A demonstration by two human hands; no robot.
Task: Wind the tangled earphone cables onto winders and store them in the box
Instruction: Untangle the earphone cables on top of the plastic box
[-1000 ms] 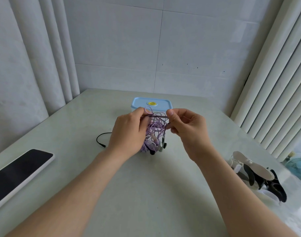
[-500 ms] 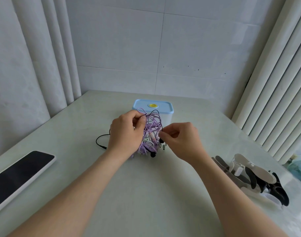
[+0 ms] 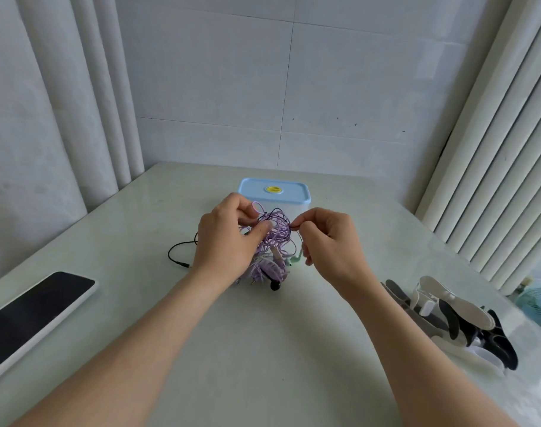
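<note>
— Where is the tangle?
— The glossy purple, black and white tangled earphone cables (image 3: 270, 245) hang over the pale tabletop (image 3: 263, 349), before a blue-lidded plastic box (image 3: 274, 191).
— And the hands?
— The left hand (image 3: 229, 241) clutches the bundle; the right hand (image 3: 327, 241) pinches one thin strand.

I read this as a plain room in a home, since I see a pale glossy table (image 3: 263, 349) pushed into a corner of large grey wall tiles (image 3: 355, 87), white fluted panels (image 3: 494, 149) on both sides, and a tablet (image 3: 32, 312) lying at the table's left edge.
</note>
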